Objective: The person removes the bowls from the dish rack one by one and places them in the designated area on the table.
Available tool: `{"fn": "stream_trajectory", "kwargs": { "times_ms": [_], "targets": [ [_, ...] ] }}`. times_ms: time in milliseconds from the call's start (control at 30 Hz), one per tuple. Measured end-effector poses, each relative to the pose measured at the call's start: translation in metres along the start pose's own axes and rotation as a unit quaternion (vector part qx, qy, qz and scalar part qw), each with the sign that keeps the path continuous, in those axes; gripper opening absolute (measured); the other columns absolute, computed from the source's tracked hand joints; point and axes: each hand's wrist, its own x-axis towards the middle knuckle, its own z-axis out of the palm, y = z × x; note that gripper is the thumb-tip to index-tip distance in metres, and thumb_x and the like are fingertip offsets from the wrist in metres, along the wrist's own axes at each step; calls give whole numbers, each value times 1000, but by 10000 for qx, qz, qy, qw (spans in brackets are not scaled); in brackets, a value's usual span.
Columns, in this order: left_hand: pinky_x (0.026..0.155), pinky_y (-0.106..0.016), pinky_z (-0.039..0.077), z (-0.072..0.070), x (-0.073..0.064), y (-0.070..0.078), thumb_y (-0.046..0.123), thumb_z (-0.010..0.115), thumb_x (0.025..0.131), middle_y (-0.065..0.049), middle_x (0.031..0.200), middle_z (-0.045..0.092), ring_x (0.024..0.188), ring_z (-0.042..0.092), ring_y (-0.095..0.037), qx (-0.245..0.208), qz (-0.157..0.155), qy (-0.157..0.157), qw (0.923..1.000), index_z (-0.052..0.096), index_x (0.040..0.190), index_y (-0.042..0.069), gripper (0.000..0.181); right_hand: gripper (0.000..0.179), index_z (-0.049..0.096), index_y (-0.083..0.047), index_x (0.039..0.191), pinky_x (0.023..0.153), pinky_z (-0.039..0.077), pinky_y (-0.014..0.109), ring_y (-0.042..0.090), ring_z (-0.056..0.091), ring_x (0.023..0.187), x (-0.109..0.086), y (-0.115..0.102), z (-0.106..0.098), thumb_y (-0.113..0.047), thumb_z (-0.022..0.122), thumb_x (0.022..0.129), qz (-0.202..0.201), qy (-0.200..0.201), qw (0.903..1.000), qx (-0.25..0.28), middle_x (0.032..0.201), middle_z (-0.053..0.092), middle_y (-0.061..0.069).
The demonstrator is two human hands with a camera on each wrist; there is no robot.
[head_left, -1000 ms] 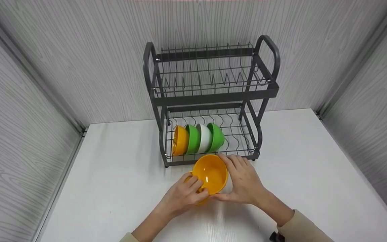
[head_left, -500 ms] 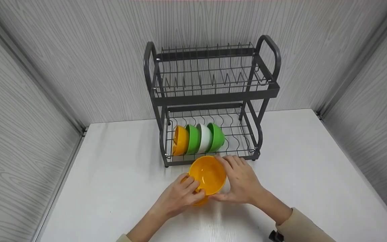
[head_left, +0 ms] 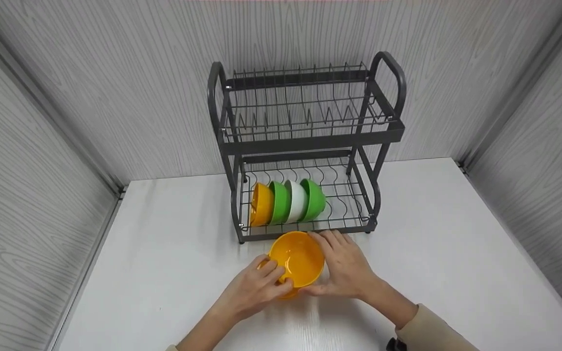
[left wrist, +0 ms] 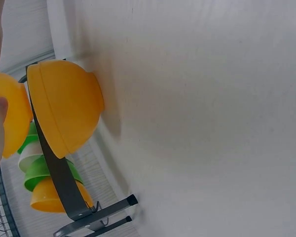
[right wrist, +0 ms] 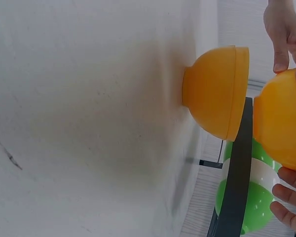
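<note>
Both hands hold an orange bowl (head_left: 303, 258), tilted with its inside towards the head view. My left hand (head_left: 254, 287) pinches its left rim with curled fingers. On the opposite side, the right hand (head_left: 349, 268) spans the bowl between thumb and fingers. A second orange bowl (right wrist: 214, 94) stands upright on the table just beneath; in the head view only a sliver of it (head_left: 288, 294) shows. The left wrist view catches the lower bowl (left wrist: 69, 108) from the side, with part of the held bowl (left wrist: 19, 123) above it.
A dark two-tier dish rack (head_left: 310, 144) stands behind the hands. Its lower tier holds an orange bowl (head_left: 263, 204), two green bowls (head_left: 281, 202) and a white bowl (head_left: 298, 201), all on edge. Grey wood-grain panels (head_left: 164, 87) enclose the white table (head_left: 173, 234).
Both hands have shifted the held bowl left and slightly towards the person, and its inside faces the head view a little more. The bowls in the rack stay put.
</note>
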Motion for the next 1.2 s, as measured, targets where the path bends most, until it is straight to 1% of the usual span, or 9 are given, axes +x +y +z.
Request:
{"fn": "stream_trajectory", "kwargs": {
  "times_ms": [267,433,633,833,933,1033,1100,1133,1200],
  "targets": [
    [94,-30,57,-4,-8,-1,23,54,110,4,99,59,96,59,-16,-5,-33,46,10000,61,107,26,8,110,54,-11,144,98,58,38,21,64,111,0,-5,10,-87,73,67,63,-11,9997,223,123,66,2],
    [94,-30,56,-5,-13,0,22,46,113,5,98,59,95,59,-15,-76,-67,28,9999,61,106,26,17,109,53,-11,145,98,58,38,21,63,115,-2,-9,13,-87,73,69,75,-112,9994,330,127,66,2],
    [95,-28,57,-4,-18,1,20,37,116,5,99,60,97,60,-15,-155,-105,-146,9997,61,108,26,26,109,52,-11,148,97,57,39,23,64,120,-4,-10,15,-83,75,70,-2,-190,9992,365,134,65,4],
    [96,-28,58,-2,-23,2,19,30,117,5,98,59,96,61,-14,-226,-175,-233,9993,59,108,27,31,107,51,-12,150,97,57,39,22,64,120,-5,-10,16,-81,75,71,-23,-342,9987,369,134,65,3],
    [98,-28,58,-1,-26,3,21,37,115,4,100,60,97,62,-14,-245,-196,-304,9990,58,109,27,23,107,51,-12,150,97,57,39,21,63,119,-6,-11,18,-80,75,71,3,-414,9984,374,133,66,3],
    [99,-28,59,-1,-28,4,22,56,107,4,102,60,98,62,-15,-273,-223,-406,9986,57,110,26,5,107,52,-11,149,96,57,39,21,63,118,-6,-11,20,-80,75,70,7,-415,9984,373,131,66,3],
    [99,-28,59,0,-29,5,24,67,100,4,103,61,99,63,-15,-295,-239,-457,9982,57,111,26,16,106,54,-11,147,95,58,38,20,64,116,-7,-11,22,-81,75,70,-3,-404,9985,359,129,67,2],
    [100,-27,59,0,-29,5,24,69,98,4,104,60,99,63,-15,-289,-246,-469,9982,56,112,27,19,106,54,-11,147,93,58,37,20,64,115,-7,-11,22,-81,75,70,-11,-383,9987,350,128,67,2],
    [100,-27,58,1,-30,6,22,64,103,4,103,60,100,62,-15,-274,-250,-435,9984,57,111,27,12,105,55,-11,145,91,57,36,19,64,112,-8,-11,24,-82,76,69,-22,-354,9988,350,126,67,1]
  ]
}}
